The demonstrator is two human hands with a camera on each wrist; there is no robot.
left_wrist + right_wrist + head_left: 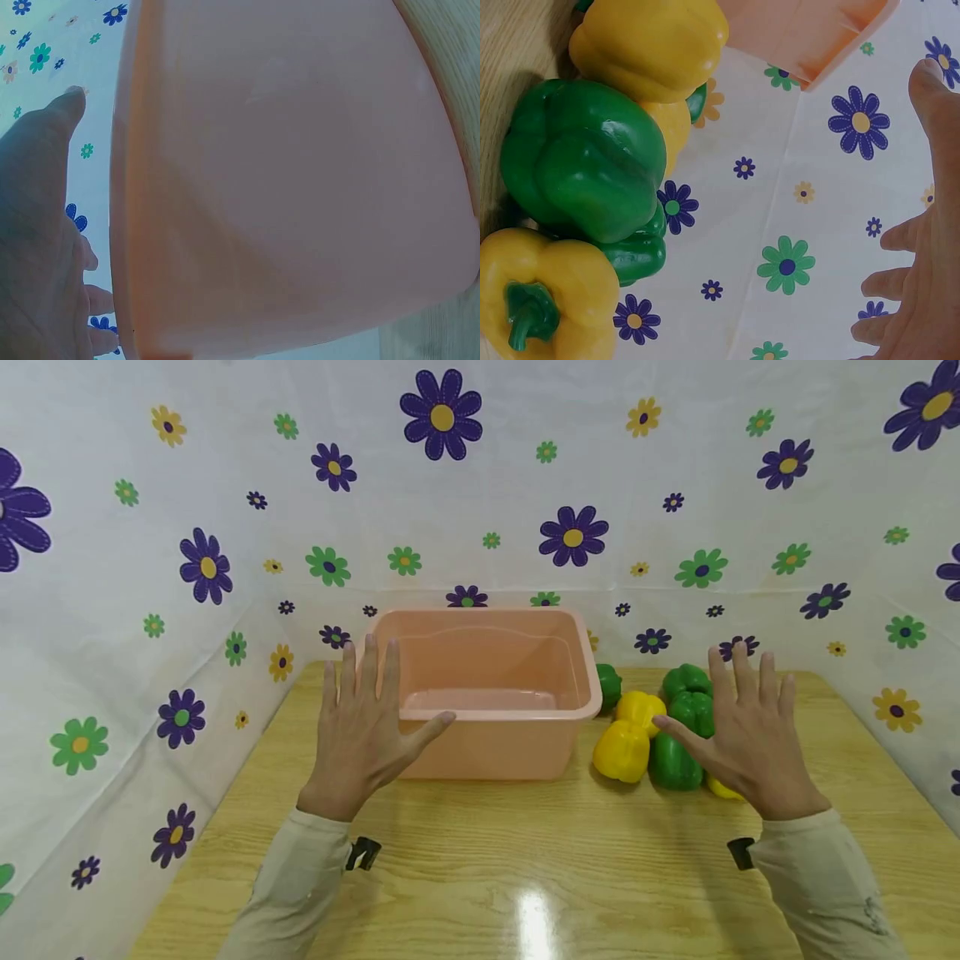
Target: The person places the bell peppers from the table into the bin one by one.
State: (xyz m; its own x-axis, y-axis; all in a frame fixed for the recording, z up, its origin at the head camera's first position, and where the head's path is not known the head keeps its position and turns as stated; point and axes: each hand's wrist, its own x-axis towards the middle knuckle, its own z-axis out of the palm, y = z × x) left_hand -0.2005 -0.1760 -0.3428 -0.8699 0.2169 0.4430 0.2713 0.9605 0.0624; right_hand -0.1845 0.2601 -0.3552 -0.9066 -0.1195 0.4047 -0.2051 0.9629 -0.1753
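Both hands are raised with fingers spread, holding nothing. In the head view my left hand (363,735) overlaps the left front of a pink plastic basin (487,747). The left wrist view shows the basin's outer wall (315,165) close by, with the thumb and fingers of that hand at the left edge. My right hand (757,743) is over the right side of a group of bell peppers. Among them are a yellow bell pepper (622,752) and a green bell pepper (675,762); another yellow bell pepper (547,289) shows its green stem in the right wrist view.
The basin and peppers stand on a wood-grain table (465,860), the peppers close along the basin's right side. Behind and at the sides hangs a white cloth (480,485) printed with purple, green and yellow flowers. Each sleeve has a black wrist mount (365,852) beside it.
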